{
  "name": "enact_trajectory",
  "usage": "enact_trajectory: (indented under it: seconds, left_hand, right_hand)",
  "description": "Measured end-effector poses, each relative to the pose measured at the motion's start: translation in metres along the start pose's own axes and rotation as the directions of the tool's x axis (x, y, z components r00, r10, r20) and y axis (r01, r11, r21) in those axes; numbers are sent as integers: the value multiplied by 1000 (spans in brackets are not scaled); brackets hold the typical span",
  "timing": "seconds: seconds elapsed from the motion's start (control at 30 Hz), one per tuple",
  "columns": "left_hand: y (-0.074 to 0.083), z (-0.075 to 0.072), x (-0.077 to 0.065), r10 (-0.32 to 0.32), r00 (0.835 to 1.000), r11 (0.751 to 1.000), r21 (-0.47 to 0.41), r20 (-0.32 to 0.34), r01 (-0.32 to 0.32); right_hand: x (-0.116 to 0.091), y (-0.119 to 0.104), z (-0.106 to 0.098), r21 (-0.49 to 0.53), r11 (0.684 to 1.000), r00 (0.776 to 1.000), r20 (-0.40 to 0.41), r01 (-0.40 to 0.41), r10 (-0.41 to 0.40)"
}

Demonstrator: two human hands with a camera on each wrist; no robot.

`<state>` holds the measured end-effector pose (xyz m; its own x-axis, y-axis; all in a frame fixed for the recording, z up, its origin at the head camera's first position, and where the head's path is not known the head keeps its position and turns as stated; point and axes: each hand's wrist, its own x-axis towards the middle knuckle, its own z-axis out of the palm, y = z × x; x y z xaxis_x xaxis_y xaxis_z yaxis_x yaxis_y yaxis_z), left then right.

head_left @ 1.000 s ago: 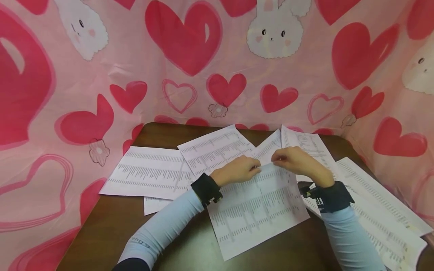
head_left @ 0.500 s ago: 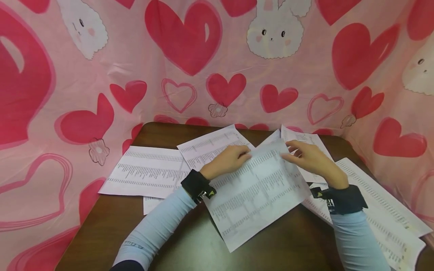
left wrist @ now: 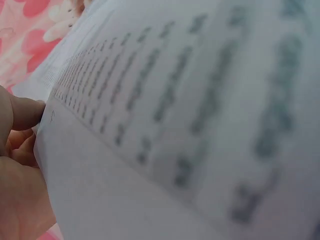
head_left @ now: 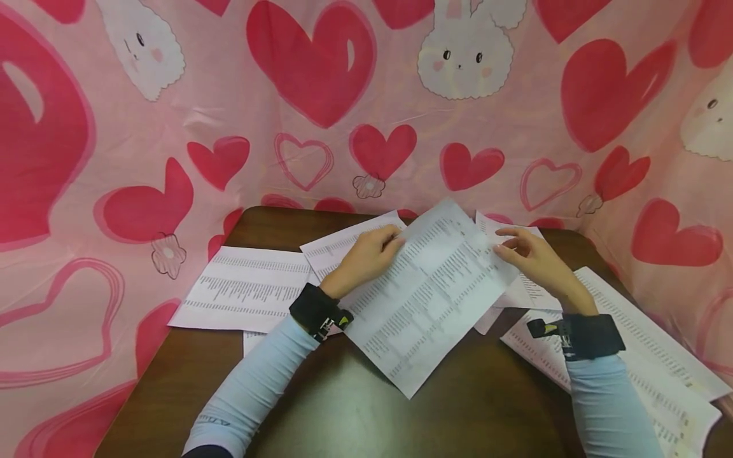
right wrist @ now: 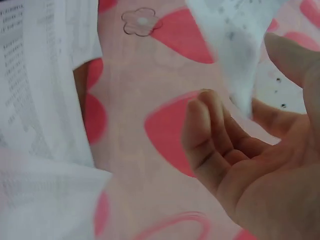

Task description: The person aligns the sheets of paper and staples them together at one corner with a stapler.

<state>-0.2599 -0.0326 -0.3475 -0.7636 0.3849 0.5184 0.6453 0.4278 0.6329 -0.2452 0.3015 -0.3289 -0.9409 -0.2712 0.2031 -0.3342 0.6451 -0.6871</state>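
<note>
A printed paper sheet (head_left: pixel 429 305), covered in columns of small text, is held tilted above the table in the head view. My left hand (head_left: pixel 362 259) pinches its upper left edge between thumb and fingers; the left wrist view shows the thumb (left wrist: pixel 27 112) on that edge. By the sheet's right corner is my right hand (head_left: pixel 532 264), its fingers loosely bent. In the right wrist view a paper corner (right wrist: pixel 240 75) hangs between the spread thumb and fingers of this hand, not visibly gripped.
Several similar printed sheets lie on the dark wooden table (head_left: pixel 343 420): a left sheet (head_left: pixel 240 289), a back sheet (head_left: pixel 332 245), and an overlapping right-hand sheet (head_left: pixel 647 343). A pink heart-patterned cloth (head_left: pixel 321 159) hangs behind and beside the table.
The held sheet has lifted and turned counterclockwise, its lower right corner swinging up. My left hand has moved left and away from me; my right hand has loosened its pinch and shifted right.
</note>
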Motion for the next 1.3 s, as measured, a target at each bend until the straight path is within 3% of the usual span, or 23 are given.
enact_trajectory:
  seconds: [0.2,0.37,0.53,0.8,1.0,1.1,1.3]
  left_hand:
    - [-4,-7,-4,-40,997,999,-23,-69,39]
    - [-2,-13,-4,-31,990,1000,-10,-140,30]
    - [-1,-18,-3,-44,973,999,-36,-229,36]
    - [2,-28,-4,-97,942,991,-117,-321,62]
    - [-2,-37,-7,-141,949,980,-179,-281,92]
    - [-4,-43,-10,-164,961,971,-210,-221,117]
    - [-6,-61,-18,-183,980,967,-195,-82,164]
  right_hand:
    - [2,10,6,150,989,1000,18,-14,12]
    - [3,4,8,261,965,998,47,33,-46]
    - [2,-14,9,426,902,989,85,72,-119]
    - [8,-23,20,602,794,989,43,90,-145]
    - [12,-40,24,613,785,991,17,92,-130]
    - [13,-48,24,603,793,994,15,80,-112]
    - [17,-47,28,656,754,991,78,33,-111]
